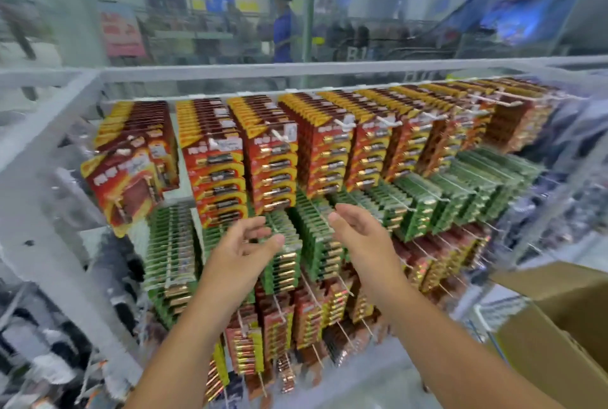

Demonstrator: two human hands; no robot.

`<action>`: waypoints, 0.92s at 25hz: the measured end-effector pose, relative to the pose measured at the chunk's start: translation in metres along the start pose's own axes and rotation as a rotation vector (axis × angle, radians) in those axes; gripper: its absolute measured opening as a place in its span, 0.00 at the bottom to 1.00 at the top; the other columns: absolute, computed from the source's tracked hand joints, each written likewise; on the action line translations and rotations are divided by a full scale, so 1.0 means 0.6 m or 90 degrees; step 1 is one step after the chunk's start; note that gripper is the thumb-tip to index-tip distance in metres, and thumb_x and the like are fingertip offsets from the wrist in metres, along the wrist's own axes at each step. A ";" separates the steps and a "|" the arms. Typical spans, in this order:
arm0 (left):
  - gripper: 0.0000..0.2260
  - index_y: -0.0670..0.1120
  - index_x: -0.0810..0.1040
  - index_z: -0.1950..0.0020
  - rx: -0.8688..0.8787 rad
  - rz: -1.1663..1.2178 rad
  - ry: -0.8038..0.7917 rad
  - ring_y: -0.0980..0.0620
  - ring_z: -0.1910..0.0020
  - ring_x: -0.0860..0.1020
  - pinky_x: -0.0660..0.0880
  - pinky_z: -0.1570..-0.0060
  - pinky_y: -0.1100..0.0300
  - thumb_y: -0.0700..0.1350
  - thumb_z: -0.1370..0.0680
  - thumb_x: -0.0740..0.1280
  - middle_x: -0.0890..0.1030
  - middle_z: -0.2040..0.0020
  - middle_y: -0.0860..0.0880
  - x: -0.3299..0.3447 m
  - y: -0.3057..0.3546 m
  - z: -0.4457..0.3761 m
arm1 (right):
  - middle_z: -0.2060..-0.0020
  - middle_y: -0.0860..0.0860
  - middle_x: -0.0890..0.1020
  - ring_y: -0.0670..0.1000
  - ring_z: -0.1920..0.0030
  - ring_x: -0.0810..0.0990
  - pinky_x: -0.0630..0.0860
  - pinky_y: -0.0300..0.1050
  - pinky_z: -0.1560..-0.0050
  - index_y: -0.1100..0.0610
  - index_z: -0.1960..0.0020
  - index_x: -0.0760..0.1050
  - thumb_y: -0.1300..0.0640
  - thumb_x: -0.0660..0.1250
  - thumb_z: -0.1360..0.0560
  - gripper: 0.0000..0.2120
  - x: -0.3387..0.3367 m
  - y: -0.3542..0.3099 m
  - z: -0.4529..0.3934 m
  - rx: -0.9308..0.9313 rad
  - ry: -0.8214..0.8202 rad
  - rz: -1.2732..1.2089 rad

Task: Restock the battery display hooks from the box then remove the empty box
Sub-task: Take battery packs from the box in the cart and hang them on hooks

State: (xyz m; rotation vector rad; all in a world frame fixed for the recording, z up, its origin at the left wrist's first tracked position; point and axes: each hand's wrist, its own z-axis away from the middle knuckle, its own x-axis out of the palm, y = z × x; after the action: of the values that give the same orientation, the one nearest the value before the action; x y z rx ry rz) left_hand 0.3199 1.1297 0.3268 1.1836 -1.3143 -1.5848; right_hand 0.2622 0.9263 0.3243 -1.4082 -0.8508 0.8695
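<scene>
Left hand [245,244]: fingers relaxed, grip holding nothing, before green packs [171,244].
Right hand [357,227]: grip spread, bare.
Box [559,336]: lower right.
Red packs [269,158]: top hooks.

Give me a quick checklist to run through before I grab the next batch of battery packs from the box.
1. Left hand free: ok, fingers relaxed, holding nothing.
2. Right hand free: ok, open and holding nothing.
3. Box within reach: ok, it sits at the lower right beside the right arm.
4. Packs left in the box: cannot tell, its inside is not visible.
5. Top row of red packs hanging straight: not ok, the leftmost bunch is tilted and splayed.
6. Room on the green pack hooks: cannot tell, the rows look full but the hook tips are blurred.
</scene>
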 end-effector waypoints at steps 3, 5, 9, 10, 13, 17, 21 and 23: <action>0.16 0.62 0.75 0.36 0.015 -0.017 -0.046 0.60 0.43 0.80 0.77 0.45 0.57 0.58 0.22 0.73 0.80 0.40 0.62 0.075 0.004 0.024 | 0.40 0.40 0.81 0.40 0.40 0.80 0.76 0.42 0.38 0.42 0.36 0.78 0.44 0.72 0.22 0.15 -0.086 0.012 0.052 0.017 0.018 -0.001; 0.13 0.64 0.74 0.39 0.021 -0.029 -0.081 0.62 0.45 0.80 0.77 0.50 0.61 0.57 0.22 0.72 0.80 0.40 0.62 0.136 0.009 0.045 | 0.41 0.41 0.84 0.44 0.40 0.82 0.78 0.52 0.34 0.40 0.38 0.80 0.43 0.74 0.24 0.15 -0.159 0.026 0.083 0.030 0.046 0.005; 0.12 0.62 0.77 0.43 0.046 -0.012 -0.138 0.59 0.52 0.83 0.78 0.56 0.64 0.49 0.21 0.74 0.82 0.40 0.55 0.304 0.017 0.107 | 0.42 0.47 0.85 0.50 0.45 0.85 0.80 0.57 0.37 0.45 0.39 0.81 0.52 0.74 0.22 0.12 -0.340 0.055 0.165 0.035 0.118 -0.002; 0.12 0.62 0.78 0.43 0.050 -0.016 -0.149 0.57 0.51 0.84 0.78 0.52 0.60 0.48 0.22 0.75 0.82 0.41 0.54 0.354 0.018 0.127 | 0.42 0.49 0.85 0.51 0.46 0.85 0.82 0.55 0.39 0.45 0.39 0.81 0.53 0.74 0.22 0.12 -0.390 0.064 0.187 0.032 0.131 -0.007; 0.13 0.59 0.80 0.43 0.069 -0.032 -0.189 0.54 0.48 0.82 0.77 0.46 0.56 0.48 0.24 0.78 0.84 0.43 0.53 0.533 0.025 0.205 | 0.43 0.54 0.85 0.48 0.49 0.84 0.80 0.44 0.45 0.52 0.37 0.80 0.60 0.73 0.22 0.14 -0.559 0.092 0.265 0.036 0.181 -0.035; 0.12 0.57 0.78 0.44 0.062 -0.036 -0.279 0.53 0.51 0.80 0.77 0.55 0.64 0.42 0.21 0.74 0.82 0.45 0.56 0.758 0.042 0.293 | 0.47 0.53 0.85 0.43 0.51 0.83 0.80 0.36 0.49 0.55 0.39 0.80 0.64 0.72 0.22 0.13 -0.766 0.132 0.351 0.069 0.244 -0.033; 0.12 0.59 0.79 0.42 0.038 -0.043 -0.348 0.52 0.47 0.81 0.77 0.48 0.61 0.44 0.21 0.75 0.82 0.40 0.53 0.919 0.040 0.322 | 0.45 0.52 0.85 0.45 0.46 0.84 0.81 0.48 0.43 0.51 0.39 0.81 0.61 0.73 0.22 0.13 -0.919 0.158 0.377 0.116 0.297 -0.017; 0.13 0.60 0.80 0.41 0.014 -0.054 -0.365 0.54 0.44 0.81 0.78 0.44 0.56 0.47 0.21 0.75 0.81 0.38 0.54 0.982 0.031 0.309 | 0.43 0.51 0.85 0.47 0.44 0.84 0.82 0.50 0.41 0.47 0.40 0.81 0.60 0.74 0.22 0.13 -0.983 0.173 0.368 0.141 0.322 -0.005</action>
State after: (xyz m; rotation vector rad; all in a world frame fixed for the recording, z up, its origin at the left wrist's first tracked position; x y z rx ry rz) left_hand -0.0299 0.6276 0.2429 0.8272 -1.6511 -2.0704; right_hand -0.2011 0.4975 0.2289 -1.3432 -0.3623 0.5419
